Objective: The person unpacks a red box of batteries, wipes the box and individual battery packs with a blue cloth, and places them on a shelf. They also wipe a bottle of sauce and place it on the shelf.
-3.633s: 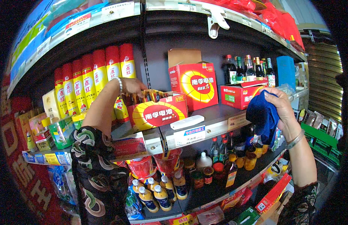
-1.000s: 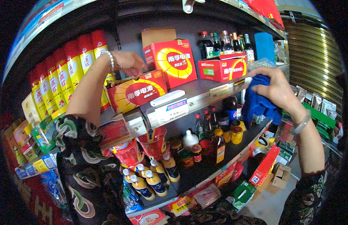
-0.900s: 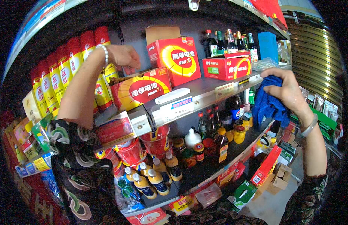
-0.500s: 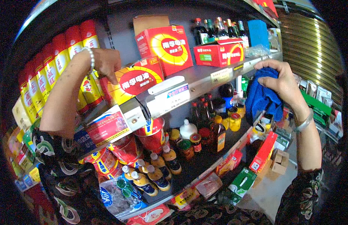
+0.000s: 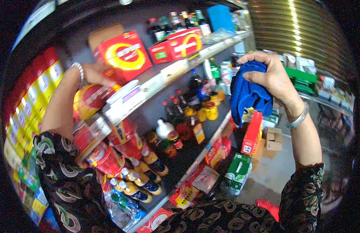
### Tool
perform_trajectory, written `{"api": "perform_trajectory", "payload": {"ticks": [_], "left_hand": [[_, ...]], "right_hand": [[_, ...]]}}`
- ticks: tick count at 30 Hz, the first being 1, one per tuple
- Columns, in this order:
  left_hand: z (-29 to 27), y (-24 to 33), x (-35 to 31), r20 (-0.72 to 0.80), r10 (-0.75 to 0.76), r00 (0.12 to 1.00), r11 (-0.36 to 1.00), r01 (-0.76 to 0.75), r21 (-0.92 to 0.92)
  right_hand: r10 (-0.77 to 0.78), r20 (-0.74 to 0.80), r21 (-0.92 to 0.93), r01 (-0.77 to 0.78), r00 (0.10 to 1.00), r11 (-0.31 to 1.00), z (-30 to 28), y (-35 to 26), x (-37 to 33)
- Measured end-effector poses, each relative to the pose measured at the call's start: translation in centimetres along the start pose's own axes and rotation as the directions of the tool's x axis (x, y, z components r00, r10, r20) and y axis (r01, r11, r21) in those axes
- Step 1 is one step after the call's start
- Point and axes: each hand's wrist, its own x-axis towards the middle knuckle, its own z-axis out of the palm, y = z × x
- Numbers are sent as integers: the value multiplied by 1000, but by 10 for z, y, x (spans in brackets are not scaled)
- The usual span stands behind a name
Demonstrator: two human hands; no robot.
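My left hand [image 5: 96, 74], with a beaded bracelet at the wrist, is closed over the top edge of a smaller red-and-yellow box [image 5: 88, 101] at the front of the upper shelf. Motion blurs its fingertips, and the box looks tilted. Behind it stands a larger red box [image 5: 123, 56] with a yellow ring and a raised cardboard flap. Off to the right, my right hand [image 5: 267, 73] pinches a bunched blue cloth [image 5: 250, 91] between thumb and fingers. The cloth hangs in front of the shelf's right end.
Red-and-yellow cans [image 5: 32, 99] line the left side. Dark bottles [image 5: 176, 23] and another red box [image 5: 176, 46] occupy the upper shelf. Below are red tubs [image 5: 104, 157], juice bottles [image 5: 139, 180] and jars [image 5: 174, 138]. Cartons [image 5: 238, 169] sit low at the right, near a ribbed shutter [image 5: 304, 27].
The view has swung to the right, so the shelf appears further left and more slanted. My left hand has moved across the smaller box's top; my right hand still holds the cloth.
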Motion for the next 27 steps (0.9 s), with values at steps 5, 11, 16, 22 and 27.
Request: {"api": "perform_trajectory", "payload": {"ticks": [5, 11, 16, 22, 27], "left_hand": [[7, -23, 27, -62, 99, 993, 994, -96, 44], [17, -50, 62, -265, -105, 958, 942, 181, 283], [-25, 63, 29, -536, -55, 842, 947, 214, 240], [-6, 228, 12, -938, 311, 155, 854, -479, 204], [78, 320, -40, -993, 41, -114, 620, -776, 115]], "right_hand": [[158, -116, -77, -168, 980, 983, -54, 19, -55], [470, -273, 246, -412, 839, 877, -92, 37, -137], [670, -247, 517, -489, 700, 702, -69, 51, -197], [863, -162, 817, -426, 478, 389, -15, 91, -277], [968, -90, 951, -269, 233, 153, 10, 127, -400]]}}
